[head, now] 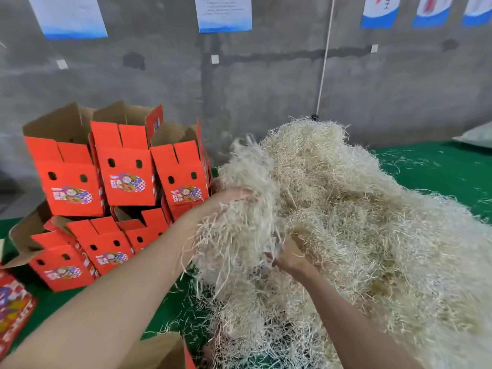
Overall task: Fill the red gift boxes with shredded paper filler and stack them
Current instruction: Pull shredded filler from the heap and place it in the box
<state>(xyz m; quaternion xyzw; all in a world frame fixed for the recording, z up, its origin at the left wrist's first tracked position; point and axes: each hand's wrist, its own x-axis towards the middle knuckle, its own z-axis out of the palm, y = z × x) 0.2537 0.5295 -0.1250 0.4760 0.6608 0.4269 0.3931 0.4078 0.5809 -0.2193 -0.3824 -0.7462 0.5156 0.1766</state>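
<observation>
open box (159, 350): brown flap at 6 o'clock, nearest edge;
right hand (290, 258): centre; fingers curled into the shredded paper filler (359, 209);
left hand (229, 201): at its 11 o'clock; clamped on a raised clump;
filler heap: centre to 4 o'clock on the green table (439, 169);
red gift boxes (125, 177): 9 o'clock; two tiers, flaps up.
</observation>
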